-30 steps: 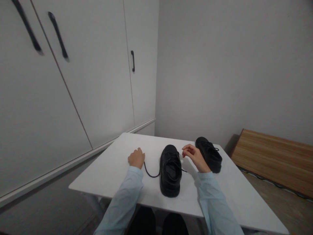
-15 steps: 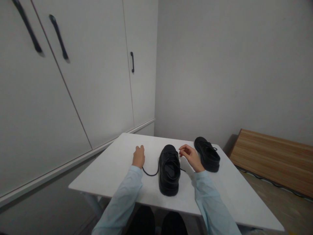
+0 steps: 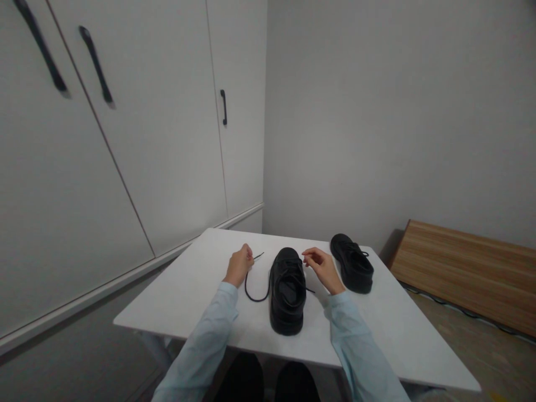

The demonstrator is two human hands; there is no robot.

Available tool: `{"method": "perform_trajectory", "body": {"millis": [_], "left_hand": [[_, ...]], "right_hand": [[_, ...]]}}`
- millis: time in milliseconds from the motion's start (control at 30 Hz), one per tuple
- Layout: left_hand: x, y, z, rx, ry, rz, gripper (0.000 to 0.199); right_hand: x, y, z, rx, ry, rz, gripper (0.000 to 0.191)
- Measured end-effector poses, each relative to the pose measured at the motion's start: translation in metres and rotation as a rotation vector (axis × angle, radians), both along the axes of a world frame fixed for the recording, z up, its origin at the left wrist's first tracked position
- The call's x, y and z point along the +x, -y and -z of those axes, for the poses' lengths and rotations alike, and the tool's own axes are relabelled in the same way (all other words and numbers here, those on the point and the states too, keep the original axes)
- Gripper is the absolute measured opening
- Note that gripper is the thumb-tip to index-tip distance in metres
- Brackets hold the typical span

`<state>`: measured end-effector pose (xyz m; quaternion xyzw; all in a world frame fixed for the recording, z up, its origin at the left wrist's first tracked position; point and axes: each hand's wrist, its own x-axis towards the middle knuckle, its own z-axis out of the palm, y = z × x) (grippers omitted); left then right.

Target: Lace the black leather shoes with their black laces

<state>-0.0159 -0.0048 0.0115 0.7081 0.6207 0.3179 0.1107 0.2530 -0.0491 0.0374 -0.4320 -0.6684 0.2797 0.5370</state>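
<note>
A black shoe [image 3: 287, 312] sits upright on the white table, its toe pointing away from me. My left hand [image 3: 240, 264] is closed on a black shoelace [image 3: 256, 300] that loops out from the shoe's left side; the lace's tip sticks out past my fingers towards the shoe. Just right of the shoe's front, my right hand [image 3: 321, 267] has its thumb and index finger near each other beside the lacing, and whether they pinch anything is too small to tell. Another lace end lies over the shoe's right edge.
A second black shoe [image 3: 355, 269], laced, stands at the back right of the white table [image 3: 176, 290]. White cabinets [image 3: 167, 139] with black handles rise at the left. A wood-grain panel [image 3: 469, 268] lies beyond the table's right side.
My left hand has turned inward, and the lace's tip now shows beyond its fingers. My right hand stays by the shoe's front. The whole view has shifted slightly.
</note>
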Motion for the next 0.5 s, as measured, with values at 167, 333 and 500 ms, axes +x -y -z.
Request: {"method": "perform_trajectory", "body": {"millis": [167,333,500], "left_hand": [[0.020,0.004,-0.025,0.077,0.302,0.277,0.015],[0.051,0.010,-0.050,0.158,0.297,0.410,0.010],[0.074,0.015,-0.063,0.209,0.215,0.547,0.012]], "right_hand": [[-0.002,0.004,-0.004,0.131,0.126,0.069,0.023],[-0.002,0.005,-0.003,0.250,0.238,0.102,0.028],[0.001,0.000,0.004,0.314,0.394,0.224,0.031]]}}
